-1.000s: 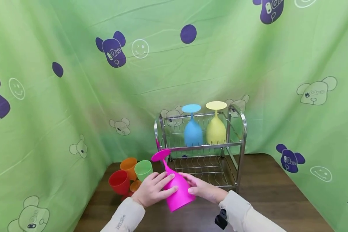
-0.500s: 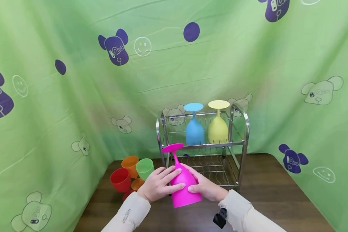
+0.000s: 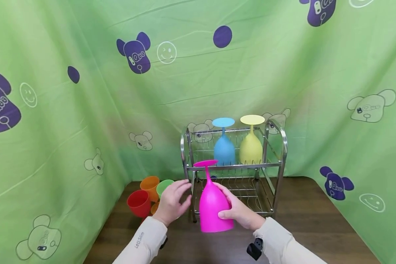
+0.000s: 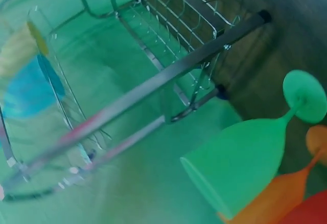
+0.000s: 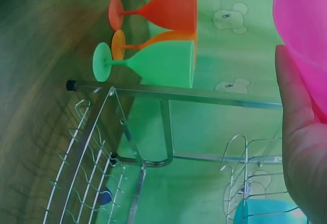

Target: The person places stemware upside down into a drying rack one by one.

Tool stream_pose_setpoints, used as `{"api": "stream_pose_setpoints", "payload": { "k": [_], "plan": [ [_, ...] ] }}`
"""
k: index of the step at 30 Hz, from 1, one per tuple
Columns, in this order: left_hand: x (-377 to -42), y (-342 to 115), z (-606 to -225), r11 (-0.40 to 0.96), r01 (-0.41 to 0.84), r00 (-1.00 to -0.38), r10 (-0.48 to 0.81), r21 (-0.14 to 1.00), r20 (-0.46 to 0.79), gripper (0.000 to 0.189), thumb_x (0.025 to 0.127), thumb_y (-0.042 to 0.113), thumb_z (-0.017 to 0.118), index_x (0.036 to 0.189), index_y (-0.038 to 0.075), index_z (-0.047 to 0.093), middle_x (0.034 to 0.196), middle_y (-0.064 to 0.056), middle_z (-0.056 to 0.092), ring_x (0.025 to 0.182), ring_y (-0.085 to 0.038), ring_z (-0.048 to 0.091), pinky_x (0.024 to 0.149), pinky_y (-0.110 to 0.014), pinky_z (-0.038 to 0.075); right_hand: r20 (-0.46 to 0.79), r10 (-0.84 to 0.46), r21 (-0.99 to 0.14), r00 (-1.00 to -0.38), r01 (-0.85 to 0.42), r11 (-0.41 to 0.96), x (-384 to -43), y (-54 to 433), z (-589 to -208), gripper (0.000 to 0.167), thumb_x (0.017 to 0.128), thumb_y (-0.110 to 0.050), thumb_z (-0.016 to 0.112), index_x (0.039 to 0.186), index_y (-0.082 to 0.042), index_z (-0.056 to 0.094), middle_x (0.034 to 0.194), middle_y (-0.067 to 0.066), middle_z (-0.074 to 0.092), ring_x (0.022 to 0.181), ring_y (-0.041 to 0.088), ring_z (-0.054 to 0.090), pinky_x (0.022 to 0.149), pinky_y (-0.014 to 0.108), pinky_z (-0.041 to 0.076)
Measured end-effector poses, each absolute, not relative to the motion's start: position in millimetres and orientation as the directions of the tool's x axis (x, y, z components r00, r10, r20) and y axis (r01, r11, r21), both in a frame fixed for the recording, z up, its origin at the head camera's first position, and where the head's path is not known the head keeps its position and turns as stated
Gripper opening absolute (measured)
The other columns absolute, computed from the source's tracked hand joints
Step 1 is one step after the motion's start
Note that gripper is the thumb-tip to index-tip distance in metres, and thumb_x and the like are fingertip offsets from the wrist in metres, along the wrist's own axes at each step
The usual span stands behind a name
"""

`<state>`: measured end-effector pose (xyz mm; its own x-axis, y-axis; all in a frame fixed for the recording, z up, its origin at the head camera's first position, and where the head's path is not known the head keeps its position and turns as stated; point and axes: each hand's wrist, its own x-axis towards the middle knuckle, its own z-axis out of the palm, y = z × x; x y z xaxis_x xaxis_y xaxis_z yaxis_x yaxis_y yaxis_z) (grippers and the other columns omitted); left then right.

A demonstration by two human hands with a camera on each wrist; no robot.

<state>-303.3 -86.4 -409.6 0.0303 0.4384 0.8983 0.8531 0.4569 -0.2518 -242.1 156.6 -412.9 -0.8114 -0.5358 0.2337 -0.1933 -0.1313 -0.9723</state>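
Observation:
A pink goblet (image 3: 214, 209) hangs upside down in front of the rack, its foot up and its rim toward the table. My right hand (image 3: 239, 212) grips its bowl from the right, thumb across the near side. In the right wrist view the goblet (image 5: 306, 35) and my right hand (image 5: 306, 147) fill the right edge. My left hand (image 3: 173, 201) is off the goblet, to its left, fingers loosely bent with nothing in them. Upside down on the rack's top tier stand a blue goblet (image 3: 224, 149) and a yellow goblet (image 3: 251, 146).
The two-tier metal rack (image 3: 232, 167) stands at the back of the wooden table (image 3: 303, 220). Left of it stand upright a red goblet (image 3: 139, 203), an orange goblet (image 3: 150, 186) and a green goblet (image 5: 161, 63), partly behind my left hand. A green printed cloth (image 3: 184, 80) surrounds the table.
The pink goblet has turned from tilted to nearly upright, foot up, and shifted right. My left hand has let go of it and drawn away left; the right hand keeps its hold.

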Motion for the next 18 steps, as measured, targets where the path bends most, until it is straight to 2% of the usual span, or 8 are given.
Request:
{"api": "stream_pose_setpoints", "payload": {
  "k": [3, 6, 9, 12, 15, 18],
  "plan": [
    [-307, -91, -414, 0.513, 0.857, -0.138, 0.325, -0.051, 0.936, 0.028, 0.095, 0.021, 0.053, 0.105, -0.003, 0.064, 0.101, -0.017, 0.067, 0.091, -0.03, 0.064, 0.081, -0.04, 0.053, 0.234, -0.514, -0.972, -0.825, -0.2, -0.121, -242, 157, -412, 0.093, 0.079, -0.022, 0.069, 0.15, -0.006, 0.011, 0.128, 0.014, 0.043, 0.11, 0.027, 0.051, 0.085, 0.044, 0.05],
    [-309, -92, -419, 0.554, 0.817, -0.327, 0.216, 0.16, 0.92, 0.028, 0.086, 0.01, 0.064, 0.109, -0.004, 0.061, 0.103, -0.018, 0.065, 0.094, -0.033, 0.062, 0.082, -0.044, 0.052, 0.253, -0.503, -0.967, -0.827, -0.226, -0.116, -242, 157, -412, 0.093, 0.079, -0.021, 0.069, 0.15, -0.006, 0.011, 0.128, 0.016, 0.043, 0.109, 0.028, 0.051, 0.085, 0.045, 0.05],
    [-311, -89, -424, 0.54, 0.733, -0.541, 0.093, 0.414, 0.836, 0.042, 0.076, 0.002, 0.071, 0.116, -0.004, 0.058, 0.107, -0.019, 0.062, 0.096, -0.035, 0.06, 0.081, -0.047, 0.051, 0.275, -0.49, -0.96, -0.827, -0.265, -0.093, -242, 157, -411, 0.093, 0.079, -0.021, 0.069, 0.15, -0.005, 0.012, 0.128, 0.02, 0.043, 0.108, 0.029, 0.052, 0.084, 0.045, 0.051],
    [-314, -84, -426, 0.47, 0.606, -0.726, -0.005, 0.642, 0.688, 0.047, 0.079, 0.002, 0.071, 0.123, -0.003, 0.055, 0.111, -0.019, 0.061, 0.098, -0.036, 0.059, 0.079, -0.045, 0.051, 0.287, -0.47, -0.953, -0.835, -0.297, -0.056, -242, 156, -410, 0.094, 0.077, -0.02, 0.07, 0.149, -0.004, 0.013, 0.128, 0.024, 0.042, 0.108, 0.03, 0.052, 0.082, 0.044, 0.052],
    [-318, -80, -428, 0.39, 0.499, -0.825, -0.058, 0.774, 0.561, 0.049, 0.081, 0.002, 0.07, 0.126, -0.003, 0.054, 0.114, -0.02, 0.061, 0.099, -0.038, 0.059, 0.076, -0.039, 0.05, 0.295, -0.442, -0.949, -0.847, -0.312, -0.034, -241, 155, -408, 0.096, 0.075, -0.019, 0.072, 0.149, -0.003, 0.013, 0.129, 0.028, 0.039, 0.108, 0.03, 0.051, 0.081, 0.043, 0.052],
    [-320, -75, -429, 0.332, 0.432, -0.868, -0.101, 0.839, 0.487, 0.05, 0.081, 0.002, 0.069, 0.127, -0.003, 0.054, 0.114, -0.022, 0.062, 0.098, -0.04, 0.06, 0.076, -0.038, 0.049, 0.309, -0.4, -0.945, -0.863, -0.325, -0.029, -242, 154, -407, 0.097, 0.075, -0.019, 0.073, 0.149, -0.003, 0.013, 0.131, 0.029, 0.037, 0.109, 0.032, 0.05, 0.081, 0.042, 0.052]
  ]
}}
